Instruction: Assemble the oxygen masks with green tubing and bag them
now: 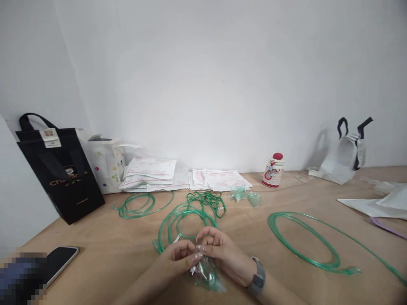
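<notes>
One clear plastic bundle (pixel 209 276), diagonally down-right

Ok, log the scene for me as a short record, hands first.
Left hand: pinching the top of a clear bag
Right hand: also pinching near its top; watch on wrist
Bag contents: greenish, details unclear
Just beyond hands: coiled green tubing
Right side: separate green coil
Toward the wall: white packets, bottle
Left side: black bag, phone
</notes>
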### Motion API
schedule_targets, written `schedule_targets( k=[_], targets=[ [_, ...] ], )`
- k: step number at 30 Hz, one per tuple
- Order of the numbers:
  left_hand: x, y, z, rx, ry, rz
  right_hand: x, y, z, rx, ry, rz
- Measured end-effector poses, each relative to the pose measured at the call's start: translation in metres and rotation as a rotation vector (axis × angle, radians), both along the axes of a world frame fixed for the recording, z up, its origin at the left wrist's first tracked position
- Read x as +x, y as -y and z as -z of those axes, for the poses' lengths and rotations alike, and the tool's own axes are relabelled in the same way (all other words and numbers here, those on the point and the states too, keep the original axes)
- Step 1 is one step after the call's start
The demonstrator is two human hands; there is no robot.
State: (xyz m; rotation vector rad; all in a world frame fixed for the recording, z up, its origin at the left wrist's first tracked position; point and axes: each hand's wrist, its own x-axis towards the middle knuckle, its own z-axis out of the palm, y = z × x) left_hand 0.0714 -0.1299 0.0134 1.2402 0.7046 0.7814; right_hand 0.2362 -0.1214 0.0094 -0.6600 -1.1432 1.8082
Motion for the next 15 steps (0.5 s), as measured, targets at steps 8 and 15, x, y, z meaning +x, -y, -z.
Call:
schedule_targets(
  k=[8,15],
  targets=[
    [0.002,0.003,0.0,0.13,-0.09,-0.037,-0.003,0.004,-0.001,0.093,0.1,0.01],
    [0.003,0.003,0.009,0.23,-0.177,-0.148,-0.004,0.007,-0.003,0.252,0.171,0.015]
  ],
)
